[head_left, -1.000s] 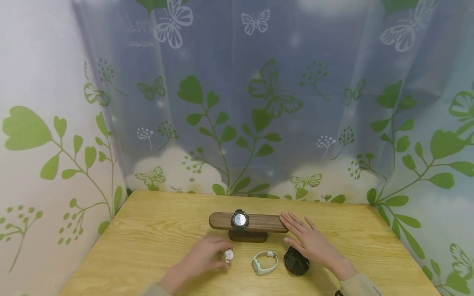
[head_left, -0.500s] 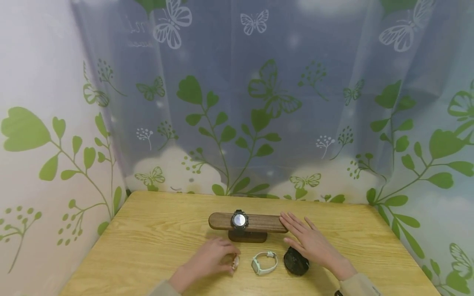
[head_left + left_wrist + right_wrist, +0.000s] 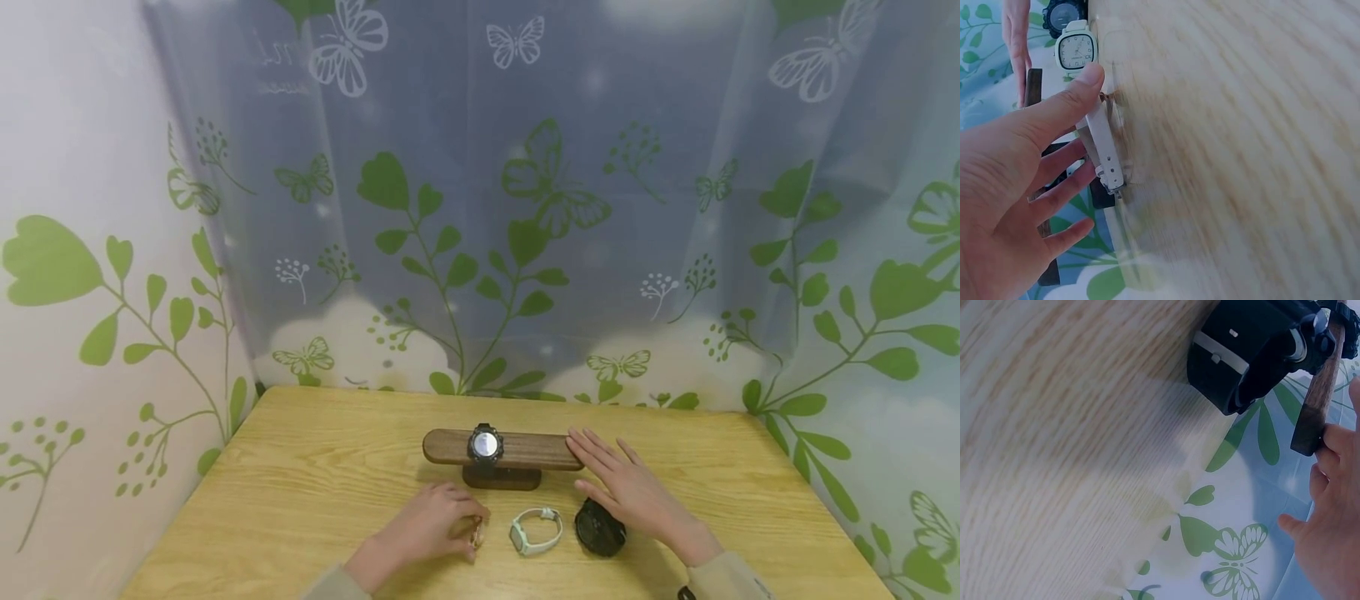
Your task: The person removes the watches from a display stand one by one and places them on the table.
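My left hand (image 3: 429,523) pinches a small wristwatch (image 3: 476,533) between thumb and fingers, low over the table in front of the stand. In the left wrist view its pale strap (image 3: 1105,147) hangs down with the buckle at the lower end; the thumb and fingers hide most of its case. The fingers of my right hand (image 3: 637,497) lie straight against the right end of a dark wooden watch stand (image 3: 536,450). A black round-faced watch (image 3: 486,446) is strapped round the stand's bar, left of its middle.
A mint-green watch (image 3: 536,533) stands on its side on the wooden table (image 3: 322,450), right of my left hand. Close below my right hand sits a bulky black watch (image 3: 600,529). A leaf-and-butterfly curtain (image 3: 480,250) hangs behind the table.
My left hand has shifted slightly right with the small wristwatch, which has turned so its dial no longer faces the head camera. The right hand stays at the stand's end.
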The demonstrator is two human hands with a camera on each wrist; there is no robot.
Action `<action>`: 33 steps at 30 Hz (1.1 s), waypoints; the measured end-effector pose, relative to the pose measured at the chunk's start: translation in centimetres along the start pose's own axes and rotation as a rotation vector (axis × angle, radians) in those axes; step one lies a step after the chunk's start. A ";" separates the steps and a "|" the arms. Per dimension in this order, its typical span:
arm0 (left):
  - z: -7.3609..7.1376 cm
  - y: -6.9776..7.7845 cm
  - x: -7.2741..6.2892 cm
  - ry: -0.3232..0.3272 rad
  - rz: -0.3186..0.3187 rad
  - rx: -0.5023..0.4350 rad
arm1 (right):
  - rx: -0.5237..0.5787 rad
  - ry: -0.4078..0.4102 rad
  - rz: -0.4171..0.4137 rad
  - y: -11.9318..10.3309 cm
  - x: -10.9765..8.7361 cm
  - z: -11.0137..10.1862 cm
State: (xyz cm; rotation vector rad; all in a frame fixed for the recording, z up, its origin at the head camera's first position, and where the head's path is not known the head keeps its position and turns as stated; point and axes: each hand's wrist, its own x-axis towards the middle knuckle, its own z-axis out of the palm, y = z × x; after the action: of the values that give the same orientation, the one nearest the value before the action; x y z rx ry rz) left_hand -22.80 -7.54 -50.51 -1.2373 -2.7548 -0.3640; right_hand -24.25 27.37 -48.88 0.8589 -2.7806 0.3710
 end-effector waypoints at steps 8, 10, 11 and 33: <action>0.2 -0.3 0.0 -0.022 0.011 -0.005 | -0.005 -0.008 0.001 0.0 0.0 0.0; 0.3 -0.3 -0.1 -0.018 0.015 -0.001 | 0.002 -0.006 0.000 0.0 0.0 0.0; 0.3 -0.3 -0.1 -0.015 0.017 0.000 | 0.004 -0.006 0.000 0.0 0.0 0.0; -0.7 -0.8 0.3 0.374 0.193 -0.051 | 0.000 -0.001 0.001 0.0 0.0 0.0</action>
State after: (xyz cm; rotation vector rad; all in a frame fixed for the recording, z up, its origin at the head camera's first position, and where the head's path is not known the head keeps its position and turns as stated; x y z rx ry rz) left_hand -23.64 -8.02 -49.91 -1.2817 -2.3066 -0.5824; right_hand -24.23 27.35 -48.92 0.8574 -2.7825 0.3710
